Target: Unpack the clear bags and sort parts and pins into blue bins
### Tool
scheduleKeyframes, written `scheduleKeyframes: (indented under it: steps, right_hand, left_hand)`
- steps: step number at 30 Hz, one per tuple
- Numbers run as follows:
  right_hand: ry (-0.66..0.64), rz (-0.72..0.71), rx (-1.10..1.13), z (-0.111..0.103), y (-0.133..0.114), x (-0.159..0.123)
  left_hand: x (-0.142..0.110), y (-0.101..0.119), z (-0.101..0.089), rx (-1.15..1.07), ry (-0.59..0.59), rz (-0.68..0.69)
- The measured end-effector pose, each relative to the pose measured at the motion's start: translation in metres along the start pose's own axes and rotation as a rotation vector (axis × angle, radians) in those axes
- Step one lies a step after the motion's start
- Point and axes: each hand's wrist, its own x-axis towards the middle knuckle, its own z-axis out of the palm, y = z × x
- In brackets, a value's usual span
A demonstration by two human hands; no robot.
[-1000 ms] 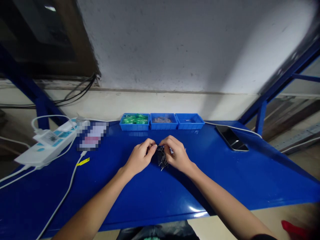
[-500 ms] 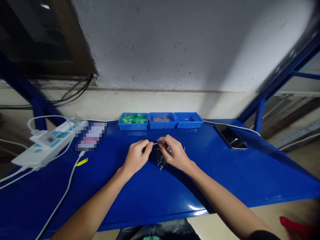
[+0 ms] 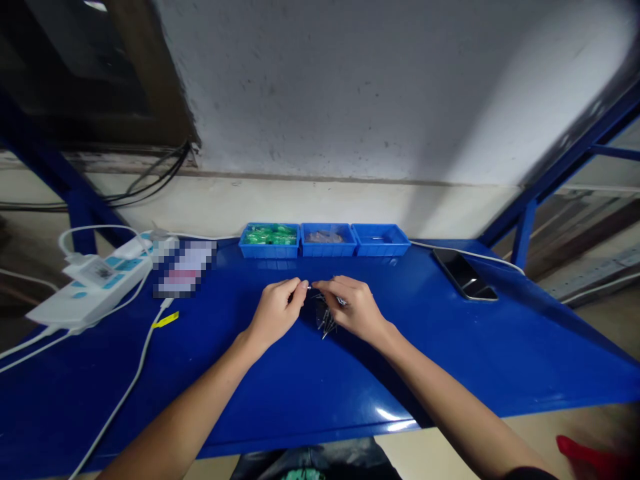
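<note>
My left hand [image 3: 277, 310] and my right hand [image 3: 351, 308] meet over the middle of the blue table [image 3: 310, 387]. Both pinch a thin metal pin [image 3: 311, 288] between their fingertips. My right hand also clutches a bundle of thin metal pins [image 3: 325, 319], whose points stick out below the palm. Behind the hands stand three small blue trays in a row: one with green parts [image 3: 269, 240], one with brownish parts [image 3: 327, 241], one nearly bare [image 3: 381, 241].
A white power strip [image 3: 87, 290] with cables lies at the left, with a yellow-tagged white cable [image 3: 150, 333] running forward. A blurred packet [image 3: 184, 268] sits beside it. A dark phone [image 3: 464, 275] lies at the right rear. Something red [image 3: 590, 453] shows at bottom right.
The hands have closed the small gap between them, and their fingertips now meet on one pin. Everything else on the table stays where it was.
</note>
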Motion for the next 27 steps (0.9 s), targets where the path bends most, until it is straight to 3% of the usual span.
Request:
scheduleKeyframes:
  steps: [9,17,20,23,25,27]
  right_hand:
    - [0.020,0.059,0.063,0.001,-0.005,0.001]
    - [0.021,0.054,0.006,-0.008,-0.005,0.004]
    - [0.166,0.000,-0.046,-0.019,-0.002,0.004]
    - [0.492,0.013,-0.169,-0.041,0.013,0.007]
    - [0.651,0.178,-0.285,-0.057,0.028,0.010]
    - [0.667,0.426,-0.355,-0.069,0.043,0.011]
  left_hand:
    - [-0.002,0.005,-0.003,0.100,0.050,0.118]
    - [-0.001,0.005,0.000,-0.136,0.027,-0.032]
    - [-0.002,0.000,0.004,-0.069,-0.030,-0.042]
    - [-0.003,-0.007,0.011,0.137,-0.085,-0.068]
    - [-0.004,-0.011,0.015,0.242,-0.137,-0.097]
    - [-0.004,-0.014,0.018,0.313,-0.195,-0.125]
